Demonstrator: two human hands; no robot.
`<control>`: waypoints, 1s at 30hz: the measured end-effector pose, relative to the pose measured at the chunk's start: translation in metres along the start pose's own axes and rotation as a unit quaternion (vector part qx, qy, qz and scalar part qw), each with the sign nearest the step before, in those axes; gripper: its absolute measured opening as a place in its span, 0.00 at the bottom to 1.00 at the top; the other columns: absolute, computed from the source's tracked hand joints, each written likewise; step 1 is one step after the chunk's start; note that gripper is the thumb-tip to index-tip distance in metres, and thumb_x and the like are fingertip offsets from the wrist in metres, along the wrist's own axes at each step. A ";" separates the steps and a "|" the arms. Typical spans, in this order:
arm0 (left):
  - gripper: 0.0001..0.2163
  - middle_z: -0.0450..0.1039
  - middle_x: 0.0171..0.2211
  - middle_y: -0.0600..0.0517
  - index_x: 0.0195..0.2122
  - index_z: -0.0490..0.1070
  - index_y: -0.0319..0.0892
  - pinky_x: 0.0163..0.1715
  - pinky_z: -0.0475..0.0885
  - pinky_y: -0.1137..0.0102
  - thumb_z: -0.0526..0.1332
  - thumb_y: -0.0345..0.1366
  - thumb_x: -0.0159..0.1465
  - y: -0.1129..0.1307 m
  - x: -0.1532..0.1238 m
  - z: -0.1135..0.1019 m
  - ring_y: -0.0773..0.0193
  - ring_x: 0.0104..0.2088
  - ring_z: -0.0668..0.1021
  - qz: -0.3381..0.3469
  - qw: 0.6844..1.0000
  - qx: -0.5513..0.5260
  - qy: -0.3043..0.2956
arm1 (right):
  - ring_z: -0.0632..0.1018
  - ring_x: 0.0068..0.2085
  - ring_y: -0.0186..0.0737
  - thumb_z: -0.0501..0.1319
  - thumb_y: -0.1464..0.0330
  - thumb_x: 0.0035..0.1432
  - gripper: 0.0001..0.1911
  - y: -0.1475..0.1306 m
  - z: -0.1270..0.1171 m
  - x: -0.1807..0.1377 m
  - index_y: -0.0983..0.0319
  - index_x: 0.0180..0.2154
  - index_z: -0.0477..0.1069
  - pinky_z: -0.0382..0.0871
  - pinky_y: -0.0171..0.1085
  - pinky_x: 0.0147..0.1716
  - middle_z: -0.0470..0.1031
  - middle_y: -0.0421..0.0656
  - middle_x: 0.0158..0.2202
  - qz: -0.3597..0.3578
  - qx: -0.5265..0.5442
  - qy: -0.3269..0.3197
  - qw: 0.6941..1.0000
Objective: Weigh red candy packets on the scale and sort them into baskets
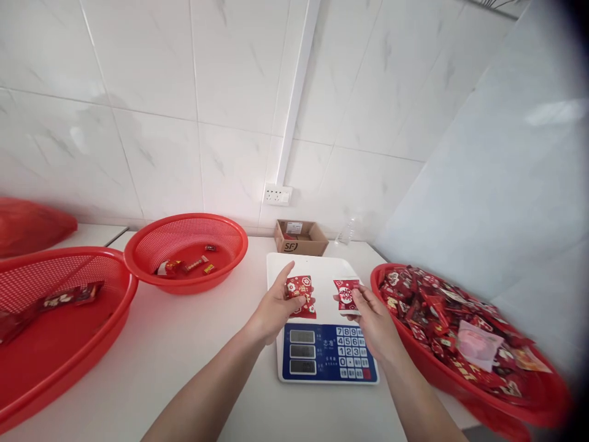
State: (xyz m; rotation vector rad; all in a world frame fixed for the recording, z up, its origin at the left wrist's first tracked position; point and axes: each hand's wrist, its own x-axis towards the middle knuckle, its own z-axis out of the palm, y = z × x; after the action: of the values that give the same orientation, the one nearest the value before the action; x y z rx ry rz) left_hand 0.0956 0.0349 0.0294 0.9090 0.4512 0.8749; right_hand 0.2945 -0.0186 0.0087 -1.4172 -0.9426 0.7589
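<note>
Red packets [300, 287] are pinched by the left hand [272, 308] and right hand [375, 324]. The right basket [432, 363] is heaped, the left baskets [184, 252] barely filled.

The table [193, 344] and wall [239, 67] are lit brightly and evenly, with glare streaked across the panel [554, 112] at right. The far right edge is darkened and blurred, and the right basket [536, 415] is visibly stretched by lens distortion.
</note>
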 end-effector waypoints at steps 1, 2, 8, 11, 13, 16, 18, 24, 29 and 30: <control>0.39 0.74 0.42 0.50 0.63 0.45 0.49 0.49 0.67 0.59 0.65 0.28 0.54 -0.001 0.001 0.000 0.63 0.41 0.77 0.009 1.000 0.014 0.002 | 0.76 0.30 0.39 0.58 0.50 0.51 0.23 0.000 0.000 0.000 0.60 0.41 0.66 0.67 0.35 0.26 0.77 0.46 0.34 0.002 -0.008 0.000 1.000; 0.39 0.74 0.42 0.50 0.63 0.45 0.49 0.49 0.67 0.59 0.64 0.28 0.54 -0.001 0.002 0.000 0.64 0.40 0.77 0.017 0.999 0.027 0.003 | 0.77 0.31 0.40 0.57 0.49 0.51 0.24 0.000 0.001 0.000 0.60 0.42 0.67 0.68 0.35 0.26 0.77 0.46 0.35 0.004 -0.019 0.000 1.000; 0.27 0.71 0.46 0.49 0.56 0.60 0.46 0.43 0.71 0.64 0.63 0.33 0.54 -0.006 0.007 -0.004 0.62 0.40 0.76 0.043 0.994 0.102 0.005 | 0.76 0.34 0.40 0.55 0.51 0.52 0.25 0.010 0.001 0.012 0.60 0.46 0.67 0.70 0.35 0.26 0.75 0.43 0.36 -0.025 -0.129 0.010 0.991; 0.23 0.70 0.43 0.48 0.53 0.62 0.45 0.32 0.73 0.68 0.63 0.36 0.55 -0.007 0.008 -0.005 0.63 0.34 0.78 0.030 0.988 0.150 0.009 | 0.76 0.39 0.42 0.56 0.54 0.53 0.26 0.018 0.002 0.021 0.59 0.51 0.64 0.72 0.38 0.31 0.74 0.45 0.44 -0.060 -0.156 -0.002 0.986; 0.24 0.70 0.42 0.48 0.54 0.60 0.44 0.28 0.72 0.70 0.63 0.36 0.55 -0.007 0.009 -0.007 0.64 0.32 0.78 0.026 0.986 0.165 0.008 | 0.76 0.42 0.42 0.56 0.57 0.53 0.26 0.021 0.003 0.024 0.58 0.53 0.63 0.72 0.41 0.38 0.72 0.45 0.49 -0.089 -0.185 0.005 0.979; 0.27 0.71 0.40 0.49 0.56 0.58 0.46 0.25 0.71 0.73 0.62 0.36 0.56 -0.010 0.011 -0.009 0.66 0.31 0.76 0.039 0.978 0.206 0.018 | 0.74 0.47 0.44 0.56 0.61 0.53 0.24 0.022 0.007 0.022 0.58 0.52 0.65 0.69 0.45 0.45 0.70 0.46 0.52 -0.137 -0.251 0.028 0.958; 0.25 0.72 0.37 0.51 0.56 0.59 0.47 0.24 0.70 0.74 0.61 0.37 0.57 -0.013 0.012 -0.011 0.67 0.30 0.75 0.063 0.962 0.262 0.031 | 0.71 0.51 0.45 0.54 0.61 0.55 0.23 0.020 0.010 0.017 0.58 0.52 0.66 0.67 0.46 0.47 0.69 0.47 0.53 -0.169 -0.280 0.024 0.945; 0.19 0.73 0.43 0.50 0.53 0.65 0.49 0.38 0.72 0.67 0.56 0.35 0.59 -0.021 0.014 -0.016 0.62 0.37 0.76 0.097 0.904 0.417 0.015 | 0.69 0.54 0.46 0.53 0.62 0.58 0.19 0.017 0.025 -0.003 0.56 0.50 0.68 0.60 0.50 0.54 0.70 0.45 0.52 -0.267 -0.327 -0.046 0.905; 0.23 0.53 0.63 0.47 0.55 0.63 0.48 0.56 0.56 0.55 0.58 0.32 0.58 -0.019 0.013 -0.020 0.49 0.61 0.59 0.148 0.806 0.572 0.028 | 0.68 0.54 0.46 0.54 0.64 0.58 0.17 0.016 0.017 -0.009 0.56 0.48 0.70 0.60 0.50 0.55 0.71 0.45 0.51 -0.301 -0.367 -0.051 0.879; 0.22 0.51 0.63 0.46 0.56 0.63 0.48 0.58 0.53 0.52 0.58 0.32 0.58 -0.018 0.012 -0.021 0.48 0.63 0.54 0.149 0.787 0.599 0.024 | 0.68 0.54 0.46 0.53 0.64 0.58 0.17 0.015 0.007 -0.008 0.56 0.48 0.71 0.60 0.50 0.55 0.72 0.45 0.50 -0.299 -0.372 -0.034 0.878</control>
State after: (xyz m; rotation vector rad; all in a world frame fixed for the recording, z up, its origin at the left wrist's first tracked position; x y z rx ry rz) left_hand 0.0966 0.0492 0.0033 2.1831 0.9645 0.8502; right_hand 0.2863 -0.0214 -0.0078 -1.5963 -1.7381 -0.0561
